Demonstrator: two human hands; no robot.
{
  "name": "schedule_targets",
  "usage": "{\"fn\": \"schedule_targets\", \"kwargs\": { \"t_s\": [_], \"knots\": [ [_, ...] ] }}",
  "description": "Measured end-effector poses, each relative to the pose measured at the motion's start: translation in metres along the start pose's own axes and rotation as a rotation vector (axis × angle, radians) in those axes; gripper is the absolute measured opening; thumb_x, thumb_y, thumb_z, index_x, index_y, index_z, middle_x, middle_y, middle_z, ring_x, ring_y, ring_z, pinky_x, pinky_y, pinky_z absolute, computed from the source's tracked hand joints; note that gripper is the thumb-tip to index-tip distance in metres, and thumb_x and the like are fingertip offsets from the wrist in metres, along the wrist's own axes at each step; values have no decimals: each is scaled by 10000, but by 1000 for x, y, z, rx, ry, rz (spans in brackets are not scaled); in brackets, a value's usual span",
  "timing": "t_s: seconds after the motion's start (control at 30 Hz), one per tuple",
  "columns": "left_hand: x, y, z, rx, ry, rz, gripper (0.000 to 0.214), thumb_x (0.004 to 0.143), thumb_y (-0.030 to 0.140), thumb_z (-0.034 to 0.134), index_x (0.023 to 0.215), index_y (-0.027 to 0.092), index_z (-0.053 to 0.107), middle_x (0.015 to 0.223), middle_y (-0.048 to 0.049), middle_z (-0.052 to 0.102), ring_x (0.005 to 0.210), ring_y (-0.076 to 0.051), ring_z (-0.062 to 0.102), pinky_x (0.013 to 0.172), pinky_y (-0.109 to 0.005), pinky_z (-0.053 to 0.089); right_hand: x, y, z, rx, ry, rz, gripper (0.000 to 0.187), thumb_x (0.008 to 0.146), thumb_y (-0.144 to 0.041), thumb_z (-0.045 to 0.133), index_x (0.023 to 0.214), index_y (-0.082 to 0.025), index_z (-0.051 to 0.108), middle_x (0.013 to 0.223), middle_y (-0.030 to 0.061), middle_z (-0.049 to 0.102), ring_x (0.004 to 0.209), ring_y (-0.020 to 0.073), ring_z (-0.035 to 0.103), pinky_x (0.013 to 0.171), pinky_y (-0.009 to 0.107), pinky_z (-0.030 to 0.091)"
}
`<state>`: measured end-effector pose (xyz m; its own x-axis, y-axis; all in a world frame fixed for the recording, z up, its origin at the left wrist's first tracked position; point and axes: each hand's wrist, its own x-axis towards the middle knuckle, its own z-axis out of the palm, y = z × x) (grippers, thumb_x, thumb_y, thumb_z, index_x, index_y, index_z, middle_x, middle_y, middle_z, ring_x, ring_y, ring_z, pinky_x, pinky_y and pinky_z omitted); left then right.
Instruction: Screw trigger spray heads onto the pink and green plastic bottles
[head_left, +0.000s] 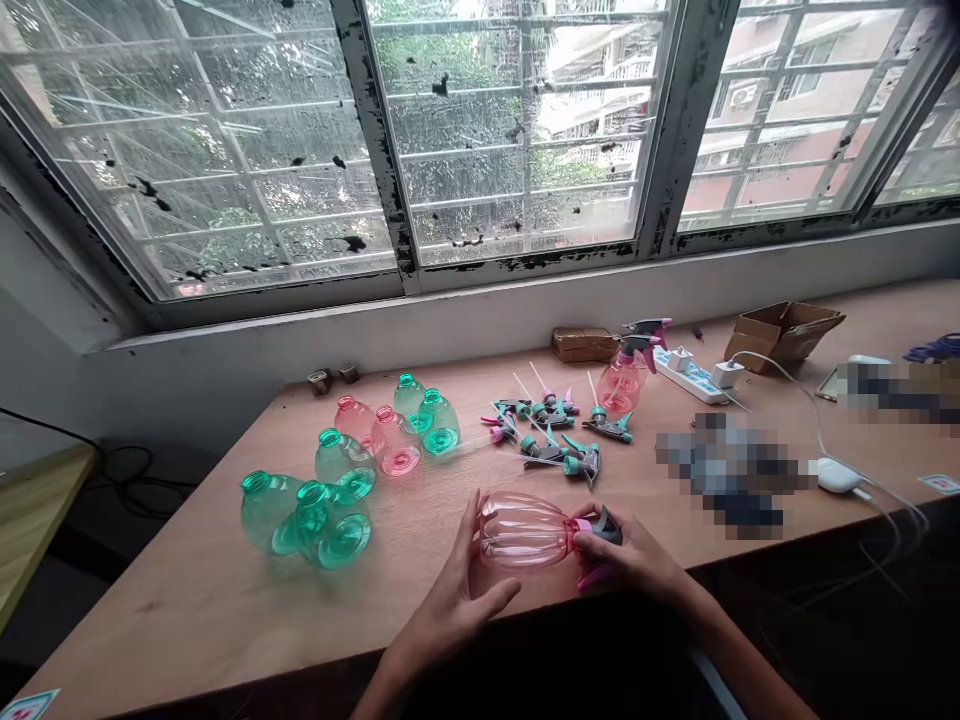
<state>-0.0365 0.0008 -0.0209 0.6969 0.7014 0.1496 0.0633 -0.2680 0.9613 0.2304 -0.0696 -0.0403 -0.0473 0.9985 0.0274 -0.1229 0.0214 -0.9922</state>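
Observation:
A clear pink spray bottle (523, 531) lies on its side above the table's front edge, its base to the left. My right hand (634, 550) is closed around its grey and pink spray head (604, 527) at the neck. Close to the base is my left hand (472, 580), thumb and fingers spread apart; whether the fingertips touch the bottle I cannot tell. Beyond them lies a group of loose spray heads (551, 452) in grey, green and pink, with thin tubes. On the left stand several open green bottles (343, 535) and two pink ones (395, 442).
Pink spray bottles with heads fitted (621, 382) stand near the wall. Behind and right are a brown box (583, 344), a white power strip (694, 378), an open carton (780, 335) and a white charger (836, 475) with cables. Blurred items lie on the right.

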Motion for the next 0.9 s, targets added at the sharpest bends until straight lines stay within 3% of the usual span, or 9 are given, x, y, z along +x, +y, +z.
{"fn": "schedule_targets", "kwargs": {
  "t_s": [0.1,0.2,0.27,0.4,0.57,0.67,0.9],
  "knots": [
    [0,0,-2,-5,19,-26,825,935,406,620,1570,303,104,1654,-84,165,1496,-296,233,1222,-499,210,0,0,0,-12,-6,3,323,856,-431,728,1001,-178,589,715,7,702,639,166,640,609,315,590],
    [1,0,-3,131,60,-12,769,916,401,650,1549,328,217,1656,-49,168,1520,-293,133,1239,-512,91,1,1,-3,17,1,5,339,850,-437,734,1006,-176,584,708,8,705,626,165,645,594,304,575],
    [1,1,-3,147,58,-1,766,923,391,642,1548,354,200,1658,-33,158,1522,-282,126,1238,-517,71,2,2,-4,34,4,6,347,845,-434,740,1017,-176,584,710,6,704,628,165,643,596,306,575],
    [1,-1,-2,46,43,-20,912,883,376,699,1568,317,100,1645,-85,198,1501,-306,212,1231,-538,120,-1,0,-1,3,15,1,344,827,-416,764,1014,-175,604,733,8,713,656,161,649,629,297,575],
    [2,-3,4,-56,78,6,925,799,349,791,1537,310,236,1587,-122,325,1409,-349,400,1173,-531,325,-3,-4,-1,69,-5,55,385,796,-464,777,1009,-189,616,684,-11,691,617,165,645,618,344,609],
    [0,2,8,83,122,65,890,802,322,794,1515,353,261,1572,-100,340,1408,-338,393,1168,-523,335,0,-7,-4,133,-15,105,409,799,-505,760,1007,-189,606,658,-5,700,582,171,654,589,352,612],
    [-5,14,10,327,190,192,872,787,353,803,1492,387,291,1524,-81,397,1435,-337,332,1192,-563,259,3,-11,-5,177,-40,116,397,857,-526,698,972,-149,650,635,22,714,520,134,648,482,196,498]
  ]
}}
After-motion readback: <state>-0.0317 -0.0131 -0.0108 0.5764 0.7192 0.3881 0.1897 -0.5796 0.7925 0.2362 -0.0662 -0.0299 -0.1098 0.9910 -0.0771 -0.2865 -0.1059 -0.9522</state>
